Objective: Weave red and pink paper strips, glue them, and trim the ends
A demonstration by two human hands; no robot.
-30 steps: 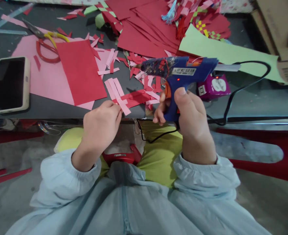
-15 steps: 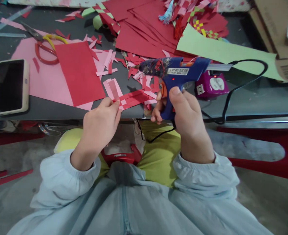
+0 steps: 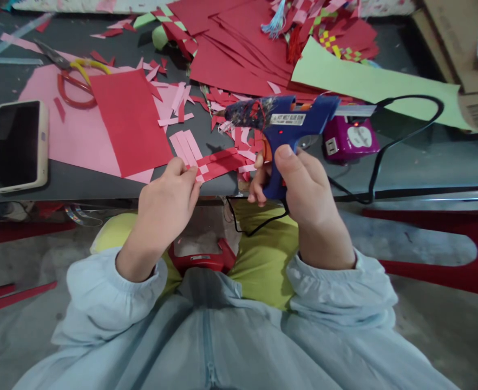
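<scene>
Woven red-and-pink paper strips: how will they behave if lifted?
The woven paper strips look thin, so likely light and floppy, free ends sagging. The pink ends splay, so the weave may loosen unless pinched, as the left hand does.

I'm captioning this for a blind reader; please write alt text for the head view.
The right hand holds a blue hot-glue gun; the left hand pinches a woven red-and-pink paper strip piece at the dark table's edge.
</scene>
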